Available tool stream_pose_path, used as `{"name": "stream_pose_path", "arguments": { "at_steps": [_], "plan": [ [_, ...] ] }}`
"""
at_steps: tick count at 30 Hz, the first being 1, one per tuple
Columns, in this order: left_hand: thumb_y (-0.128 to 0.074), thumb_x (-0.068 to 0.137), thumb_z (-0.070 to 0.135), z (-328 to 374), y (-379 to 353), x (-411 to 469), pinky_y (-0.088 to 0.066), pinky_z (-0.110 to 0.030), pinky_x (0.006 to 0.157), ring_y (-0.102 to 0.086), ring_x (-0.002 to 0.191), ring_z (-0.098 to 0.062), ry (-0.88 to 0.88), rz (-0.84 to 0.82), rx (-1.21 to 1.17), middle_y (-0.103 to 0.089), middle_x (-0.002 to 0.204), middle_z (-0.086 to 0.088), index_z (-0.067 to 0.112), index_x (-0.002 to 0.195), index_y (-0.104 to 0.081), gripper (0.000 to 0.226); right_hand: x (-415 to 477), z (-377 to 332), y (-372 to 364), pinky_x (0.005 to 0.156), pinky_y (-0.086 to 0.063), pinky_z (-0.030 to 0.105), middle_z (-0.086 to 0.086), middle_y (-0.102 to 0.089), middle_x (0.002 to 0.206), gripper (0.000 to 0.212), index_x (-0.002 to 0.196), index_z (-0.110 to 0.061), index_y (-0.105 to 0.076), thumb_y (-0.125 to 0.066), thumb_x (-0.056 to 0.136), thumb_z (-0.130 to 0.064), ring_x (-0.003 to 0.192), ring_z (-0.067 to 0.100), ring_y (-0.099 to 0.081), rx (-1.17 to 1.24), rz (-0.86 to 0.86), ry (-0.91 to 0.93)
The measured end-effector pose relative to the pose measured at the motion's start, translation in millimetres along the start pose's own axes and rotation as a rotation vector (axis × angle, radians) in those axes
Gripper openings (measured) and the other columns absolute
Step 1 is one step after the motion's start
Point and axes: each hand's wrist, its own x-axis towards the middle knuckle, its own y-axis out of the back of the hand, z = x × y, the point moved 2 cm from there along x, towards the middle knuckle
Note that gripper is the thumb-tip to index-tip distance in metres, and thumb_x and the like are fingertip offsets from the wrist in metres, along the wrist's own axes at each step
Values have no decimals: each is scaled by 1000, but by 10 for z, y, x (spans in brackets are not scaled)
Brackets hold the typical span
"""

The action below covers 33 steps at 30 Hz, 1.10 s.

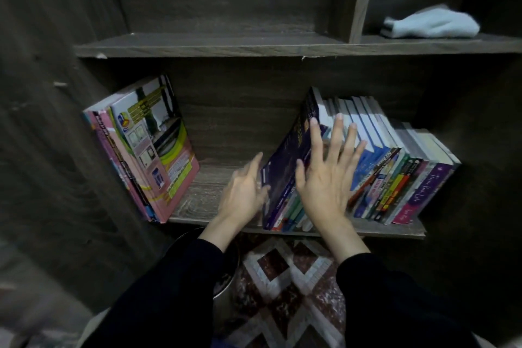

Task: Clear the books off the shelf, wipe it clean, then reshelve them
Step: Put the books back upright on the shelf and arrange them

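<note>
On the lower shelf (197, 200), two groups of books are seen. A pink-covered stack (147, 150) is leaned against the left end wall, and a longer row (395, 178) is tilted toward the right end. At the left end of that row, a dark purple book (285, 172) is stood at a slant. The right hand (324, 178) is laid flat over it and the neighbouring top edges, fingers spread wide apart and nothing clasped. The left hand (243, 192), blurred, is held against the purple book's left cover with fingers extended. A white cloth (432, 22) is laid in the upper right compartment.
</note>
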Motion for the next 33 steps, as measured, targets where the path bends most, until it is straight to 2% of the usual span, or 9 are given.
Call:
{"name": "stream_pose_path", "arguments": {
  "at_steps": [3,7,14,18,22,25,28,31,33],
  "plan": [
    [-57,92,20,-191,464,-4,-26,-39,111,-13,144,-25,25,238,29,-17,157,-10,27,152,-13,74,18,-62,-103,113,4,57,19,-5,158,94,152,-15,-20,-73,77,-35,144,40,-2,-53,-76,61],
    [-64,86,17,-674,979,-20,-21,-51,112,-2,143,-40,231,531,93,3,157,-20,18,152,-9,86,7,-19,-205,113,1,54,20,-11,157,101,150,-9,-27,-80,67,-29,140,43,-15,-85,-90,46],
    [-61,83,1,-1207,1247,39,-21,-50,114,5,143,-40,426,570,-8,13,155,-23,12,150,13,101,-2,-39,-218,112,-1,54,18,-7,156,82,149,-9,-29,-62,76,-28,133,42,-25,-55,-70,30],
    [-64,80,-2,-1241,1260,72,-9,-41,116,1,143,-39,413,590,-132,6,156,-22,8,150,12,103,-5,-17,-229,112,0,53,17,-6,157,82,149,-10,-28,-61,76,-28,132,41,-25,-53,-62,34],
    [-76,77,16,-1266,1354,147,-15,-42,113,-18,136,-37,495,727,-183,-17,148,-21,4,151,2,108,-4,-24,-239,113,1,52,17,-7,157,82,149,-10,-28,-61,75,-29,131,41,-26,-55,-60,29],
    [-80,73,26,-1270,1481,238,-20,-43,108,-27,130,-37,575,741,-130,-29,137,-20,1,144,-22,95,-3,-25,-245,113,1,52,16,-6,157,81,149,-10,-29,-59,76,-29,131,40,-26,-62,-57,29],
    [-80,73,29,-1271,1514,308,-32,-39,101,-39,123,-37,404,690,-206,-41,131,-21,5,132,-31,81,-3,-26,-253,113,0,53,17,-5,157,85,149,-11,-30,-69,75,-26,131,40,-25,-76,-53,36],
    [-73,81,29,-1154,1440,316,-41,-38,93,-56,109,-37,243,603,-163,-59,120,-19,29,150,-9,94,-6,-27,-253,112,0,53,17,-6,156,88,149,-14,-30,-72,73,-26,131,40,-25,-92,-53,41],
    [-68,84,25,-1026,1367,322,-42,-37,92,-58,108,-34,177,637,-58,-62,122,-11,36,150,-11,88,-8,-27,-255,112,-1,54,17,-5,156,88,150,-16,-29,-71,73,-28,130,40,-25,-104,-53,44]
  ]
}}
